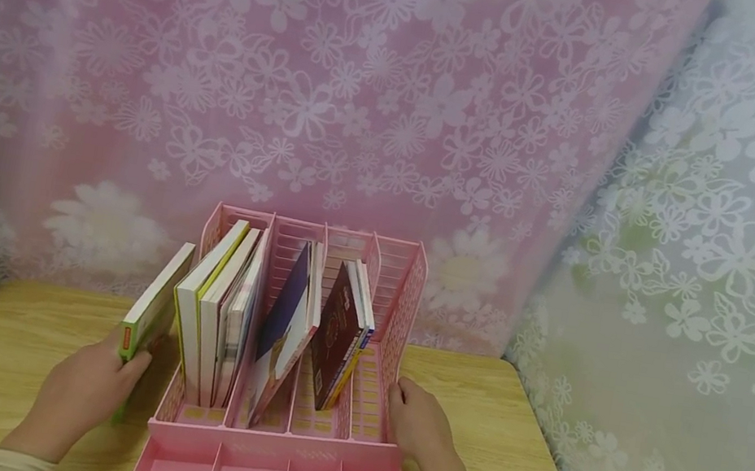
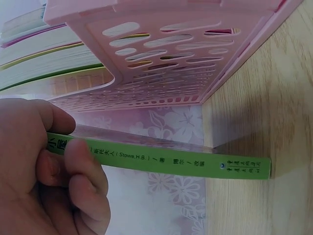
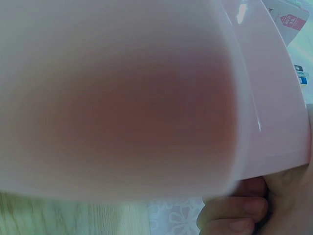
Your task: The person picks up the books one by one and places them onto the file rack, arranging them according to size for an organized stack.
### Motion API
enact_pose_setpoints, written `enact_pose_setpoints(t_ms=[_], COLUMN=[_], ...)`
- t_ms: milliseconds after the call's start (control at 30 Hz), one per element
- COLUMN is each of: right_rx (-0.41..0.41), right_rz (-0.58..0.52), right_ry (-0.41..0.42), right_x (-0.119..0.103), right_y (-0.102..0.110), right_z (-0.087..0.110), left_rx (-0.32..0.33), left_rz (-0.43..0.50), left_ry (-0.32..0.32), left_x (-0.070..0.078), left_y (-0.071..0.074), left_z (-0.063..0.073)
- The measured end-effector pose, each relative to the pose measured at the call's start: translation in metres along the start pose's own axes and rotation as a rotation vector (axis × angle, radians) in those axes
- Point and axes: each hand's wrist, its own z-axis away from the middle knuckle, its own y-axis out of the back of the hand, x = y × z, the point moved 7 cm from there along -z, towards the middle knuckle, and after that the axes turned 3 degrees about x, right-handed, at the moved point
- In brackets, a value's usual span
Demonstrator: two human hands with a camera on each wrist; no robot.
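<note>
My left hand (image 1: 82,390) pinches a green-spined book (image 2: 186,161) between thumb and fingers, holding it upright just left of the pink book rack (image 1: 274,443). In the left wrist view the book's spine faces the camera, with the rack's perforated side wall beside it. At the rack's right side, my right hand (image 1: 424,432) grips the edge of the side wall. Its curled fingers (image 3: 234,210) show below the pink plastic in the right wrist view, where the rack's blurred surface fills most of the picture.
Several thick books (image 1: 216,317) fill the rack's left slot. A blue-covered book (image 1: 281,327) leans in the second, and a dark brown book (image 1: 335,336) with others in the third. Shallow trays run along the front. The wooden table (image 1: 497,419) meets flowered curtains behind and at right.
</note>
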Motion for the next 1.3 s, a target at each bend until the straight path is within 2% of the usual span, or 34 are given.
enact_pose_setpoints(t_ms=[167,367,467,767,1300], right_rx=[-0.001,-0.006,-0.006,0.002,-0.001], right_rz=[0.002,-0.012,-0.017,-0.015,-0.017], right_ry=[-0.005,-0.008,-0.009,-0.004,0.002], right_x=[0.000,-0.001,-0.002,-0.002,0.000], right_y=[0.001,0.002,0.002,0.003,0.001], right_z=[0.001,0.002,0.002,0.003,0.002], left_rx=[0.005,-0.037,-0.039,-0.056,-0.055], left_rz=[0.007,0.056,0.075,0.077,0.072], left_ry=[-0.001,0.071,0.084,0.073,0.097], left_x=[-0.001,-0.016,-0.019,-0.016,-0.017], left_y=[-0.001,-0.004,-0.003,-0.003,-0.001], left_z=[0.001,-0.002,-0.002,-0.004,-0.004])
